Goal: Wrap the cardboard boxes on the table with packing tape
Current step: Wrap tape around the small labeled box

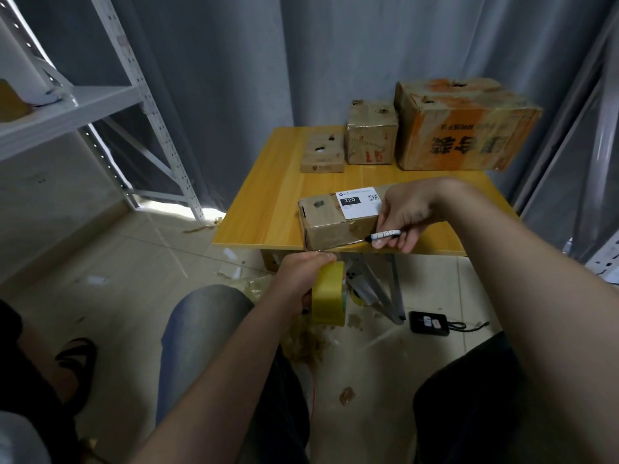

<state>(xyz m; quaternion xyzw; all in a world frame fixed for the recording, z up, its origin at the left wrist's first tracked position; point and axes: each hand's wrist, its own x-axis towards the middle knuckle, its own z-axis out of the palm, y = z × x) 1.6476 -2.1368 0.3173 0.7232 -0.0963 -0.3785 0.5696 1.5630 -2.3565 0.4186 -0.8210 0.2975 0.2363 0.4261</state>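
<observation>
Left hand (301, 276) grips the roll (327, 296), right hand (407, 214) pinches a pen-like tool (386, 235) at the near box (330, 224); best pull taut, then cut close

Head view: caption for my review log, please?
Left hand holds a tape roll by the table edge; right hand holds a pen-like tool at the labelled box.

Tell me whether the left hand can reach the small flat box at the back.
Probably, though hampered: bare table left of the labelled box leaves a path to the small flat box, but the left hand has its grip full with the tape roll.
</observation>
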